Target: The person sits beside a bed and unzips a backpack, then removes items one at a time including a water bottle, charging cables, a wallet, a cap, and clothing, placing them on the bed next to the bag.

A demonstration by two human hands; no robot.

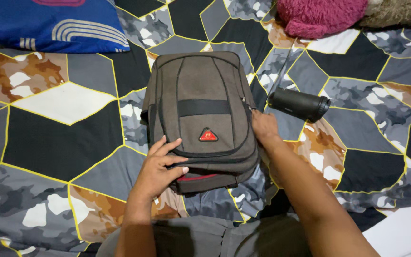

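Observation:
A grey-brown backpack point(200, 109) with a black strap band and a small red triangular badge lies flat on a patterned bedsheet point(58, 143). My left hand point(160, 166) rests on its near left corner, fingers spread over the top edge. My right hand point(264, 127) presses against the backpack's right side near the zipper, fingers closed on the edge there. Whether it pinches a zipper pull I cannot tell. A black cylindrical bottle point(298, 104) lies on its side just right of my right hand, not touched.
A blue pillow point(63, 24) lies at the far left. A fluffy pink item point(319, 16) and a brownish furry one point(400, 13) sit at the far right. White floor tiles point(400, 233) show at the near right past the bed's edge.

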